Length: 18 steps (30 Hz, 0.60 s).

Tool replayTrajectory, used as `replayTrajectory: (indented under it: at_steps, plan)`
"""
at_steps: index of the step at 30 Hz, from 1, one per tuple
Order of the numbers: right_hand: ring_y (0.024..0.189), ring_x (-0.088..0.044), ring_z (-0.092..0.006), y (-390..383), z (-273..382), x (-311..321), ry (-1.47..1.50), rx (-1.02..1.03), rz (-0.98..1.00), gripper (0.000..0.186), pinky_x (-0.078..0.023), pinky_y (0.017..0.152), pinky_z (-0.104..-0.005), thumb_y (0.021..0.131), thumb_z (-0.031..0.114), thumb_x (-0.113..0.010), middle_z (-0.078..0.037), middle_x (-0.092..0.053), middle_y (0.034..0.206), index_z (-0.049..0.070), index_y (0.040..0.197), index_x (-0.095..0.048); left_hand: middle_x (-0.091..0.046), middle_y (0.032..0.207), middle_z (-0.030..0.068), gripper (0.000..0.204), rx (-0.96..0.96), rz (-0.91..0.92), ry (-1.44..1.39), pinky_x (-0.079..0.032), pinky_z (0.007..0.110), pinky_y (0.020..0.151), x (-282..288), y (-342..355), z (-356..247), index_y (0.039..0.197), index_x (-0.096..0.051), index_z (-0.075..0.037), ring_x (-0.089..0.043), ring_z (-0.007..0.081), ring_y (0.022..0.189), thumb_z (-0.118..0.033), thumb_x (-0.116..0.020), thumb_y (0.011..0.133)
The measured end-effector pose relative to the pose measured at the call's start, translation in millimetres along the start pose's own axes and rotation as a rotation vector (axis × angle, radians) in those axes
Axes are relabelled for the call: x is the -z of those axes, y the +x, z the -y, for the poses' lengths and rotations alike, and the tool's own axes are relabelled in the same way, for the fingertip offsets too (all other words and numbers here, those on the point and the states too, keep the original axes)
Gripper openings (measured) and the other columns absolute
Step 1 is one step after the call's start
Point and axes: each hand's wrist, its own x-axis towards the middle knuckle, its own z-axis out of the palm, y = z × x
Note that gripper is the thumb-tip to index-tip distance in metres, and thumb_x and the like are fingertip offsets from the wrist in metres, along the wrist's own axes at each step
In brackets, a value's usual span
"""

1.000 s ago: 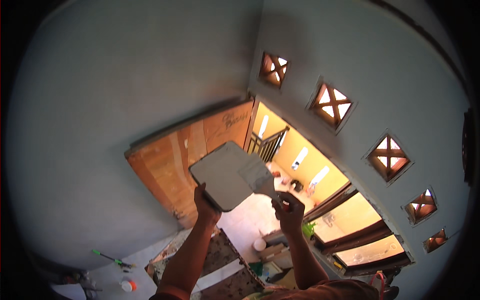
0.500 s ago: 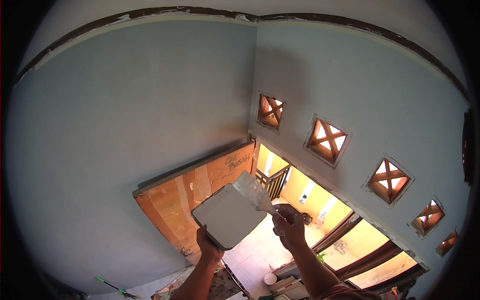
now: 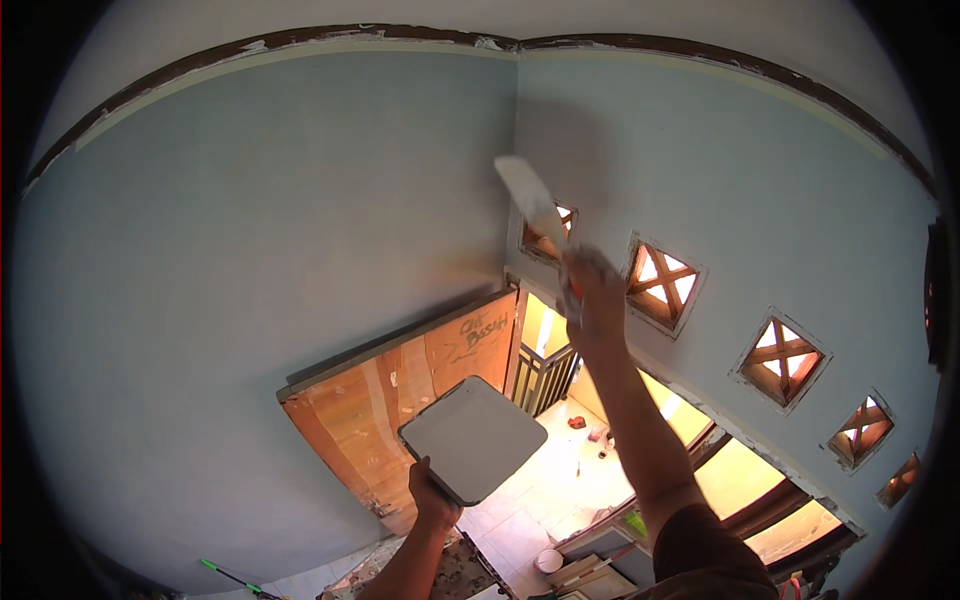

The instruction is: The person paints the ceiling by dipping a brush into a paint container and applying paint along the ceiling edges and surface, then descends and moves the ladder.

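Observation:
My left hand (image 3: 433, 497) grips the edge of a rounded square tray (image 3: 472, 435), which has a flat grey surface and a darker rim, held low in front of the orange wooden door. My right hand (image 3: 592, 295) is closed on the handle of a putty knife (image 3: 525, 190), raised above and right of the tray. Its broad pale blade, blurred by motion, points up toward the corner where the light blue-grey walls meet (image 3: 516, 130); whether it touches the wall I cannot tell.
Square vents with cross bars (image 3: 660, 283) run along the right wall above a bright doorway. An open wooden door (image 3: 350, 420) stands against the left wall. Through the opening show a dark railing (image 3: 545, 380) and small items on tiles. A white bucket (image 3: 548, 560) and a green-handled tool (image 3: 230, 578) lie low.
My right hand has lifted the putty knife up and away from the tray toward the wall corner. My left hand still holds the tray. Since the earliest frame the view has tilted upward, revealing the ceiling edge.

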Motion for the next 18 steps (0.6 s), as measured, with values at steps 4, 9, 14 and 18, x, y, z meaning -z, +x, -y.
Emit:
replayTrajectory:
  at_steps: [4,9,14,18]
  plan:
    - [0.049,-0.041,-0.0055,121,17,-30,-0.064,0.290,-0.043,0.012,-0.032,0.046,-0.0245,0.089,0.015,-0.072,0.005,-0.048,0.067,0.011,0.092,-0.061,-0.068,0.112,0.0100,0.045,-0.011,-0.012,-0.010,-0.055,0.040,0.092,6,-2,1,0.120,-0.060,-0.004,-0.067,0.0268,0.105,-0.039,-0.051,0.094]
    - [0.051,-0.043,-0.0064,249,28,-51,-0.102,0.273,-0.058,0.022,-0.032,0.044,-0.0263,0.081,0.012,-0.079,0.002,-0.052,0.069,0.003,0.094,-0.063,-0.068,0.111,0.0111,0.047,0.026,-0.096,-0.071,-0.056,0.042,0.090,8,0,1,0.120,-0.060,-0.003,-0.067,0.0286,0.104,-0.040,-0.053,0.092]
    - [0.053,-0.049,-0.0113,355,18,-74,-0.271,0.300,-0.135,0.027,-0.037,0.045,-0.0290,0.078,0.012,-0.081,-0.003,-0.057,0.072,-0.001,0.094,-0.064,-0.068,0.110,0.0108,0.046,0.025,-0.103,-0.085,-0.055,0.042,0.090,10,2,5,0.119,-0.061,-0.003,-0.067,0.0287,0.103,-0.039,-0.053,0.091]
    - [0.060,-0.056,-0.0171,384,-1,-104,-0.196,0.319,-0.242,0.026,-0.042,0.048,-0.0336,0.076,0.008,-0.080,-0.007,-0.061,0.078,-0.003,0.094,-0.065,-0.068,0.110,0.0108,0.047,-0.027,-0.133,-0.063,-0.054,0.043,0.091,24,-1,5,0.118,-0.061,-0.003,-0.066,0.0289,0.105,-0.040,-0.052,0.090]
